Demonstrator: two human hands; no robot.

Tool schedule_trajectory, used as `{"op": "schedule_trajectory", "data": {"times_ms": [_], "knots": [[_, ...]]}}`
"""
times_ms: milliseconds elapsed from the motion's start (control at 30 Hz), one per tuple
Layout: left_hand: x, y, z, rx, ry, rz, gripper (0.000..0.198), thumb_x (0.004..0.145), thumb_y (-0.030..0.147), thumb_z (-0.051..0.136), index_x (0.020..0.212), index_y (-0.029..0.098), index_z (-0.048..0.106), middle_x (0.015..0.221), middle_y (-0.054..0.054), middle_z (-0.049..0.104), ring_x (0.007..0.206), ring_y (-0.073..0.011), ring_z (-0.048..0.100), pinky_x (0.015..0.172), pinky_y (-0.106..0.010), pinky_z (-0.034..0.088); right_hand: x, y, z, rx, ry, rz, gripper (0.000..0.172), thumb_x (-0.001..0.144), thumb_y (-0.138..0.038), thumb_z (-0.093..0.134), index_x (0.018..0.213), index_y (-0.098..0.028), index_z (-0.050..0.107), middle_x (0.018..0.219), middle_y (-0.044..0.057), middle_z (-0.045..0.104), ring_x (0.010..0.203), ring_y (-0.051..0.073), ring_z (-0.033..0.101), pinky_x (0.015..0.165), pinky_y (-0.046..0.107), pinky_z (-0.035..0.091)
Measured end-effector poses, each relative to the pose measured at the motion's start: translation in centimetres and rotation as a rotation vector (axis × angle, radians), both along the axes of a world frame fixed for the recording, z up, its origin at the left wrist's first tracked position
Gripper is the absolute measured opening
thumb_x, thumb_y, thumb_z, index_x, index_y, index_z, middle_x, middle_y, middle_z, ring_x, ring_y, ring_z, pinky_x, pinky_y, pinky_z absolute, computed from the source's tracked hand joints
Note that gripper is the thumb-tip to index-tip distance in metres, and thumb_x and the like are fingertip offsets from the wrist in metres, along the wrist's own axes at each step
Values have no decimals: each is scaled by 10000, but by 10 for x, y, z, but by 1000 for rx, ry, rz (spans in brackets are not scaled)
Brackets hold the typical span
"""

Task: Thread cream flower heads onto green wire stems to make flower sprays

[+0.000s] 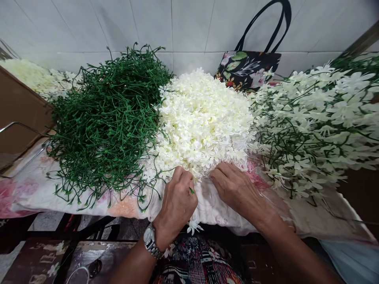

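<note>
My left hand [180,197], with a watch [150,241] on its wrist, is closed around a green artificial flower stem [192,191]; a green tip shows beside its fingers. Below that hand a white flower [194,227] hangs at the cloth's edge; whether it joins the held stem I cannot tell. My right hand [227,182] has its fingers pinched together at the front of a heap of loose white blossoms [204,114]. Whatever lies between those fingertips is hidden. Left of the blossoms is a large tangled heap of green stems [109,114], some trailing toward my left hand.
On the right lie many stems with white flowers [314,126]. A floral handbag [248,67] leans against the tiled wall [189,27]. A cardboard box [20,114] stands at the left. Flower-patterned cloth [124,207] covers the work surface.
</note>
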State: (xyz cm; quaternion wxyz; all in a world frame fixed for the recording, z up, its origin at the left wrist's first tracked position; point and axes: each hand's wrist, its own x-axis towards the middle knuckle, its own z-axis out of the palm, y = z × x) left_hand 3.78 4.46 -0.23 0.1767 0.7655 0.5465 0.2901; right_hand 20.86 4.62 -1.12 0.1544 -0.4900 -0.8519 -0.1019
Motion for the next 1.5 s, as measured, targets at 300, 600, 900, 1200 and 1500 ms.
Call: {"op": "schedule_trajectory", "data": {"times_ms": [300,600,900,1200,1500], "knots": [[-1,-3,2,26,113,-20,175,814,60,395,784,172,525,798,-39,515,684,-152,499,601,-279,415,0,-19,10,-40,95,94,189,833,-60,435,702,-163,523,765,72,534,752,187,478,671,311,385],[2,-3,8,21,261,1,207,819,83,404,944,190,529,872,-40,540,674,-155,510,547,-266,397,-1,-22,-6,-136,217,89,134,860,-96,430,833,-155,546,768,64,545,754,183,503,684,321,433],[4,-1,7,13,386,-6,223,797,78,408,927,209,532,875,-29,538,639,-148,505,506,-266,359,0,-23,-7,-95,318,122,193,868,-86,402,749,-158,535,700,55,540,692,161,497,648,293,429],[-2,-5,9,77,292,-38,156,772,60,415,715,191,477,770,-26,517,595,-141,459,493,-265,322,4,-31,-4,-116,547,89,157,878,-93,401,813,-172,520,693,28,542,665,132,507,609,262,429],[-6,-19,18,-234,-461,35,111,715,133,514,629,182,465,542,60,441,450,-67,374,429,-185,287,-25,-44,20,-75,746,49,121,829,-69,460,791,-167,520,651,10,527,603,117,495,547,240,425]]}}
